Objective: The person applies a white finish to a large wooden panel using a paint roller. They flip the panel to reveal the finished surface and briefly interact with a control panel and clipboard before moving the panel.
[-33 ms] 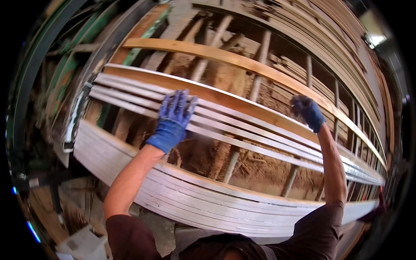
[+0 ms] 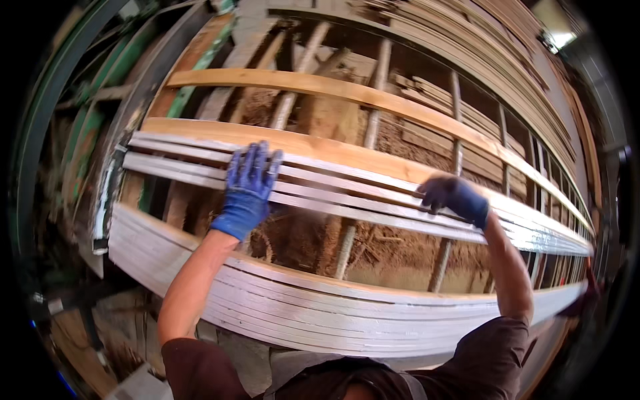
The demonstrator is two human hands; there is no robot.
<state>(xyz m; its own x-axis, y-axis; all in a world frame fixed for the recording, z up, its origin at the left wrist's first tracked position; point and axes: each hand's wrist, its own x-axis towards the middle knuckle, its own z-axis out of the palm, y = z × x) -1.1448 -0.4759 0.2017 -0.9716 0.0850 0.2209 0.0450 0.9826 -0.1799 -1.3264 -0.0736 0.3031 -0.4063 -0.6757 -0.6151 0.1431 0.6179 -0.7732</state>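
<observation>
Both gloved hands press on the white-painted strips (image 2: 373, 200) lying across the rack: left hand (image 2: 248, 187) flat, fingers spread, clasping nothing; right hand (image 2: 453, 197) curled over the strips' upper edge, though whether it actually pinches one I cannot tell. Just above runs a bare wooden batten (image 2: 347, 90), below sits a thick stack of painted strips (image 2: 300, 310). Behind, upright metal bars (image 2: 457, 133) and packed sawdust (image 2: 393, 257) block the gaps.

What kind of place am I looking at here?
Probably a woodworking shop or timber yard. Both gloved hands, left hand and right hand, rest on long grey-painted slats laid over a wooden rack, with sawdust and offcuts beneath.
</observation>
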